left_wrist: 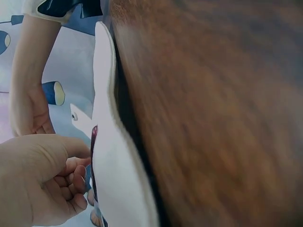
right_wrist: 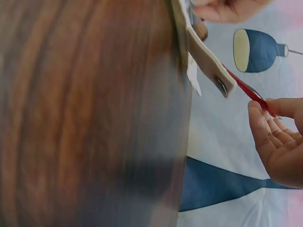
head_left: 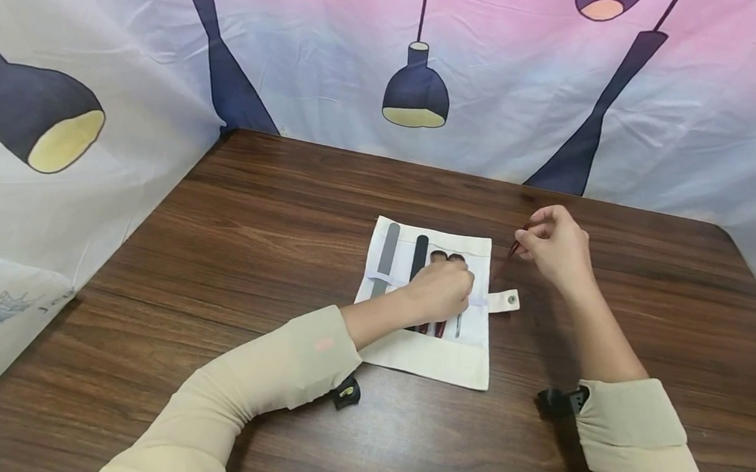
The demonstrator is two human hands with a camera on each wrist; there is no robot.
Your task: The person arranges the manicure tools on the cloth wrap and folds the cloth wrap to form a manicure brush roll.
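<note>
A white fabric pouch (head_left: 434, 365) lies unfolded on the table, with tools tucked under a pale elastic band (head_left: 478, 300). A grey nail file (head_left: 388, 252), a black file (head_left: 420, 251), two brown-haired brushes (head_left: 439, 256) and a slim silver tool (head_left: 458, 327) sit in it. Across the brushes reaches my left hand (head_left: 442, 290), its fingertips down near the band by the silver tool; I cannot tell what they pinch. To the right of the pouch, my right hand (head_left: 560, 248) pinches slim red tweezers (right_wrist: 251, 92) between thumb and fingers, tilted toward the pouch.
A snap-button strap (head_left: 506, 301) sticks out from the pouch's right side. Both forearms wear wrist straps, and the left one's black camera (head_left: 346, 393) hangs low over the brown wooden table (head_left: 273, 204). A lamp-patterned cloth (head_left: 326, 59) borders the table's far and left sides.
</note>
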